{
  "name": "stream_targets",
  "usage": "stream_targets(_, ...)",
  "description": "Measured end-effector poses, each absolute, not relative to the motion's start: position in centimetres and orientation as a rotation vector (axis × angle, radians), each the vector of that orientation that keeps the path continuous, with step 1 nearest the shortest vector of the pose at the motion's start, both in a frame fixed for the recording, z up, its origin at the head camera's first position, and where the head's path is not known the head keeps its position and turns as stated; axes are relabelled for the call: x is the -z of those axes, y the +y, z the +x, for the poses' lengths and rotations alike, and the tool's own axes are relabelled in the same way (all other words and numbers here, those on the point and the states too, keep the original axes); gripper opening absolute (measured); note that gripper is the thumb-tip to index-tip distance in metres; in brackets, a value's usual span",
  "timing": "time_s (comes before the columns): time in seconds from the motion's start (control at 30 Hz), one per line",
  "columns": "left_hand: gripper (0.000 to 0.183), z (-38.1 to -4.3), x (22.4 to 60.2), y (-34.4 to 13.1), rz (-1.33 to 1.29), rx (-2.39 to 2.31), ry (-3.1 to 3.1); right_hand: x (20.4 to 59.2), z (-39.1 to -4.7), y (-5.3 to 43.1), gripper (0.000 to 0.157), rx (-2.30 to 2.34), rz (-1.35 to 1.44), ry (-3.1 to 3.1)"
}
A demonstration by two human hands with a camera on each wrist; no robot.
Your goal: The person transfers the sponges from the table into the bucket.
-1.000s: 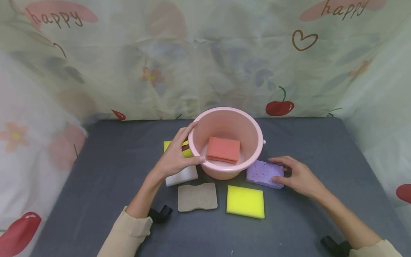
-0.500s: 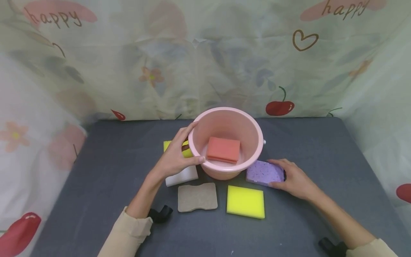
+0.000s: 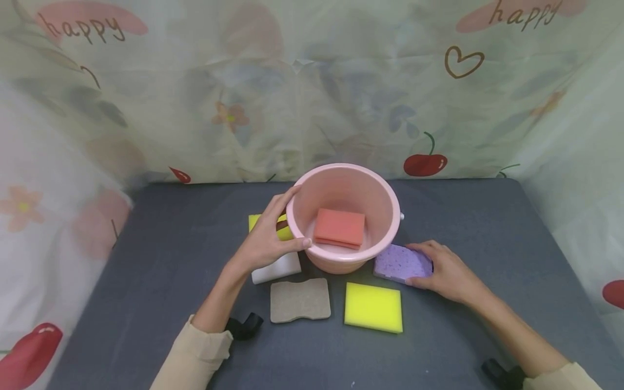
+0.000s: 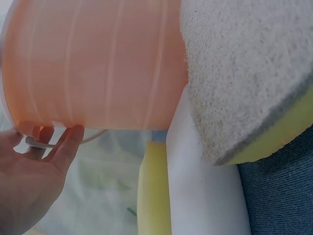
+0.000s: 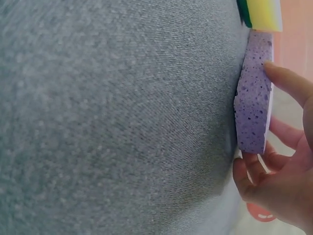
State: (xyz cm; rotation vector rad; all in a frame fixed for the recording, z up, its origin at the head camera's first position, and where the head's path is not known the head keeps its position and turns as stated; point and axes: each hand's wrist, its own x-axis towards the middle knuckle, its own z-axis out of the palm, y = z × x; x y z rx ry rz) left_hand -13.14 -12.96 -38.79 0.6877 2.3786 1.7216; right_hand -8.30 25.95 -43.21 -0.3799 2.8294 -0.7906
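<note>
A pink bucket (image 3: 341, 187) stands on the dark table, holding a folded-looking coral sponge (image 3: 339, 226) at its bottom. My left hand (image 3: 263, 241) grips the bucket's left rim, thumb in front and fingers around the side. Right of the bucket, a speckled purple sponge (image 3: 401, 264) lies against the tabletop. My right hand (image 3: 450, 275) pinches its right end between thumb and fingers. In the right wrist view the thumb presses one long side of the purple sponge (image 5: 253, 98), the fingers curling around its end.
In front of the bucket lie a grey-topped wavy sponge (image 3: 299, 300) and a yellow sponge (image 3: 372, 307). A white block (image 3: 278, 268) and another yellow sponge (image 3: 284, 232) sit partly behind my left hand. A printed curtain (image 3: 312, 108) hangs behind the table.
My right hand has closed in on the purple sponge's end, thumb shifting to its near edge, and the sponge's right end has tilted slightly. My left hand stays on the bucket.
</note>
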Motion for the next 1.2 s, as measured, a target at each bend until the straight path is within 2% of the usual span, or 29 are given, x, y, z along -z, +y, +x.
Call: stream_targets(1.2,0.098,-13.1,38.7,-12.7,0.682,-1.743,2.369,37.1,-8.4,28.4,0.073,0.806,-0.327,2.968)
